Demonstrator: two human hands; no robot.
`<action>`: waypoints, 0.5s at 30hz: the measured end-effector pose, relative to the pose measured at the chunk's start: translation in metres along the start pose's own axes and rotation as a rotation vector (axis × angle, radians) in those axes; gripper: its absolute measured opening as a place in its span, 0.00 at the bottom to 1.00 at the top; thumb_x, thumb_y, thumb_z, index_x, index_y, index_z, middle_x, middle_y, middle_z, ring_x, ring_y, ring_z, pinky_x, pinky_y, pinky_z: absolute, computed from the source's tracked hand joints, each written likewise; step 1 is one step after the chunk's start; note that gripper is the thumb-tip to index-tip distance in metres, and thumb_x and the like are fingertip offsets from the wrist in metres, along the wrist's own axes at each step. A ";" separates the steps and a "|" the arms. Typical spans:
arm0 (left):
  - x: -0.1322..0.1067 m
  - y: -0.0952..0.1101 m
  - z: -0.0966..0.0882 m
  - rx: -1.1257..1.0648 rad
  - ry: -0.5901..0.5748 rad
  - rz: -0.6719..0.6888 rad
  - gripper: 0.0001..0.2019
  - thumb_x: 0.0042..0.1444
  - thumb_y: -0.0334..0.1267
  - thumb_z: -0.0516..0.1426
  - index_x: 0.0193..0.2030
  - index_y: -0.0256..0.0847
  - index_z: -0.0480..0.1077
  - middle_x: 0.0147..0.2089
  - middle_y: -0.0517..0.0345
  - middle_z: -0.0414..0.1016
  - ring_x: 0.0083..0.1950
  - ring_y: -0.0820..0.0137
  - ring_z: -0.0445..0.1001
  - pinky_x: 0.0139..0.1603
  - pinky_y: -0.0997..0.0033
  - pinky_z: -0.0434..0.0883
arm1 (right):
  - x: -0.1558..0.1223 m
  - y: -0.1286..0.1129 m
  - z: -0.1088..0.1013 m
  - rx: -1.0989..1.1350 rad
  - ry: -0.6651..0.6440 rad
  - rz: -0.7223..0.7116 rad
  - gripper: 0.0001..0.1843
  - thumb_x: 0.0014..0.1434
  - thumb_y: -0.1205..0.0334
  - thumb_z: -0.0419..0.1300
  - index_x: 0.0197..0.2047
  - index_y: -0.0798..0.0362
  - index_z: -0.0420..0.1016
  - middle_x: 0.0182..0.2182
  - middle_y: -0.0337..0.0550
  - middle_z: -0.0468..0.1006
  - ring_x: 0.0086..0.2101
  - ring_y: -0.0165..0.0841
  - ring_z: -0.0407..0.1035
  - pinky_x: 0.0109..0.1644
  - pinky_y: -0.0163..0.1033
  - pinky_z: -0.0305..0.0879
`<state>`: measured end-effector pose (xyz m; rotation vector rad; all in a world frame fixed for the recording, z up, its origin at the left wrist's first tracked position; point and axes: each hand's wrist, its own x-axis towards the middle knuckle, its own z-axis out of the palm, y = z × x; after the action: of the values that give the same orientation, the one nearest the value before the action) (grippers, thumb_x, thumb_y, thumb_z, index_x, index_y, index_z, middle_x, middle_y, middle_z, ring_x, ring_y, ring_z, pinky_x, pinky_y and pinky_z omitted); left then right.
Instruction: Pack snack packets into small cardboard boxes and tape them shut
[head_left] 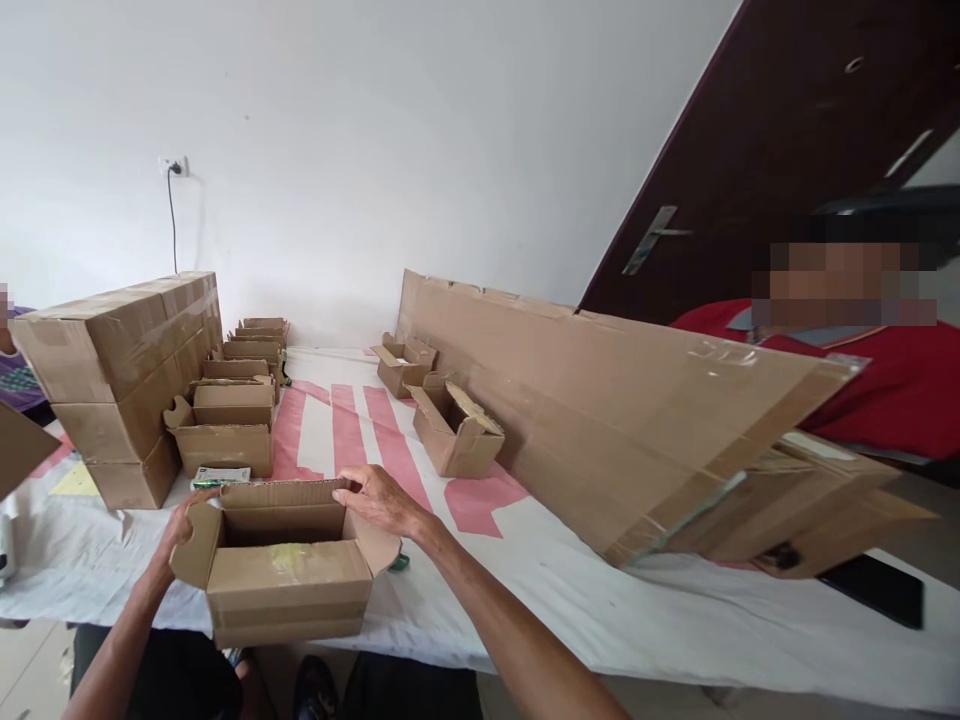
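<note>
An open cardboard box [289, 590] is right in front of me at the table's near edge, its side flaps spread out. My right hand [379, 500] grips its far right corner, thumb and fingers closed on the rim by the back flap. At the opposite end, my left hand [182, 522] holds the box behind the left side flap, which hides part of the fingers. The inside of the box looks dark, so its contents cannot be made out. Just beyond it lies a small white and green packet [221, 477]. Something green [400, 563] pokes out beside the right flap.
Several open boxes [229, 447] stand in a row ahead, beside a stack of taped cartons [124, 400]. Two more open boxes, one nearer [454, 440], sit against a long cardboard partition [600, 430]. A person in red [892, 390] is behind it; a phone [874, 590] lies at right.
</note>
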<state>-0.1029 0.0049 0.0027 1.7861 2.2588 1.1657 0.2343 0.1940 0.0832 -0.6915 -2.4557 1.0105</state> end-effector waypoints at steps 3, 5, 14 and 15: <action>-0.028 0.013 -0.011 -0.234 -0.184 -0.112 0.20 0.55 0.54 0.60 0.42 0.43 0.82 0.41 0.47 0.85 0.44 0.53 0.83 0.47 0.55 0.83 | 0.002 0.008 0.003 0.016 0.027 0.009 0.14 0.60 0.57 0.59 0.27 0.49 0.59 0.25 0.31 0.63 0.29 0.29 0.58 0.36 0.37 0.51; -0.048 0.023 -0.016 -0.391 -0.286 -0.207 0.18 0.52 0.53 0.63 0.43 0.44 0.82 0.42 0.48 0.86 0.46 0.52 0.83 0.50 0.55 0.82 | 0.005 0.013 0.005 0.027 0.046 0.012 0.14 0.60 0.57 0.58 0.27 0.49 0.59 0.25 0.31 0.62 0.29 0.29 0.58 0.37 0.37 0.51; -0.067 0.046 -0.011 -0.289 -0.256 -0.352 0.15 0.47 0.48 0.60 0.36 0.42 0.81 0.41 0.51 0.85 0.48 0.52 0.82 0.53 0.58 0.81 | 0.008 0.032 0.001 0.282 0.063 0.018 0.16 0.59 0.47 0.65 0.34 0.51 0.73 0.29 0.35 0.72 0.33 0.32 0.64 0.39 0.37 0.59; -0.064 0.047 -0.009 -0.263 -0.242 -0.339 0.14 0.48 0.47 0.59 0.35 0.42 0.80 0.39 0.52 0.85 0.47 0.53 0.82 0.52 0.59 0.81 | 0.006 0.035 -0.001 0.345 0.058 0.022 0.19 0.59 0.43 0.66 0.37 0.52 0.76 0.32 0.36 0.75 0.34 0.33 0.66 0.40 0.38 0.61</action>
<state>-0.0468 -0.0512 0.0096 1.3076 2.0525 1.0564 0.2400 0.2194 0.0597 -0.6225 -2.1512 1.3588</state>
